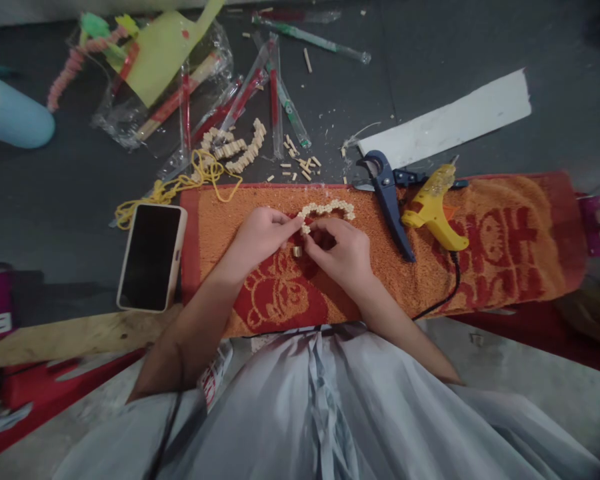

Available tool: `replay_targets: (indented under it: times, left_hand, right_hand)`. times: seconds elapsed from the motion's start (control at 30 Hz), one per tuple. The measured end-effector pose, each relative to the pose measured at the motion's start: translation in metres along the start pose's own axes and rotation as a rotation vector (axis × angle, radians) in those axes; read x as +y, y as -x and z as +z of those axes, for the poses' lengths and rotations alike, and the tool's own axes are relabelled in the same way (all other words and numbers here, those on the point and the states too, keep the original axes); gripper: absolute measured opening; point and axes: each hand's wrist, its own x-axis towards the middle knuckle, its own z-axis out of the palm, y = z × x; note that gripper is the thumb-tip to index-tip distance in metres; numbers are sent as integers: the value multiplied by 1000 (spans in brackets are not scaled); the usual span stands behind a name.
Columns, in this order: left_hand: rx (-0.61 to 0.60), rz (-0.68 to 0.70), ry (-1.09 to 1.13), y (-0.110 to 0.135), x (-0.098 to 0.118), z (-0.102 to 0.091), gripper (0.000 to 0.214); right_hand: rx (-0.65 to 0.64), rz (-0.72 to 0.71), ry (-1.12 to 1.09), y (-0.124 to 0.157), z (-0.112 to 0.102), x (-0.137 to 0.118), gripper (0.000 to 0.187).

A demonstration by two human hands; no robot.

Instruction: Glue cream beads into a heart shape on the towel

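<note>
A curved chain of short pale wooden stick pieces point(327, 208) lies over the orange and red towel point(380, 280). My left hand point(265, 233) pinches its left end between thumb and forefinger. From the other side, my right hand point(341, 248) closes its fingertips at the chain's lower left end, on or against a small pale piece; the exact contact is partly hidden by the fingers. Just below the fingertips, a small cluster of wooden pieces point(297, 251) sits on the towel, apart from the chain.
Right of my hands lie a blue cutter point(391, 207) and a yellow glue gun point(437, 207) with its cord. A white strip point(450, 120) is behind them. At left are a phone point(151, 259), yellow string point(165, 190) and joined stick pieces point(250, 150). Plastic-wrapped sticks point(275, 93) lie beyond.
</note>
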Motion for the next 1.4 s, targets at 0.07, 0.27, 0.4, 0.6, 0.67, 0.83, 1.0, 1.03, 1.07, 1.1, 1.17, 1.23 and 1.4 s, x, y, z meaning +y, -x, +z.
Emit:
replay_targets:
  times: [0.07, 0.27, 0.4, 0.6, 0.67, 0.83, 1.0, 1.03, 1.07, 1.1, 1.17, 1.23, 1.4]
  left_hand:
    - [2, 0, 5, 0, 0, 0, 41]
    - [11, 11, 15, -1, -2, 1, 39]
    - [7, 22, 9, -2, -2, 1, 36]
    - [4, 32, -6, -2, -2, 1, 38]
    - [10, 48, -25, -2, -4, 1, 40]
    - [57, 102, -87, 0, -9, 1, 48]
    - [146, 142, -232, 5, -11, 1, 38]
    - [161, 160, -260, 6, -11, 0, 33]
    - [170, 183, -284, 7, -12, -1, 27]
    - [169, 207, -304, 8, -12, -2, 22]
    - [135, 253, -332, 8, -14, -5, 29]
    - [75, 284, -360, 8, -14, -8, 39]
    - [15, 330, -413, 5, -14, -12, 36]
  right_hand:
    - [-6, 0, 7, 0, 0, 0, 12]
    - [-10, -3, 13, -1, 0, 0, 13]
    - [-9, -4, 16, -1, 1, 0, 14]
    - [0, -8, 1, -1, 1, -1, 13]
    - [0, -5, 12, 0, 1, -1, 13]
    - [10, -6, 20, 0, 2, 0, 11]
    - [2, -5, 24, 1, 1, -1, 12]
    - [1, -3, 26, 1, 1, -1, 12]
    - [-1, -2, 28, 1, 0, -1, 12]
    - [-1, -3, 31, 1, 0, -1, 12]
    - [-6, -10, 39, 1, 0, -1, 13]
    - [-14, -17, 53, 2, 0, 0, 14]
    - [-47, -27, 98, 2, 1, 2, 17]
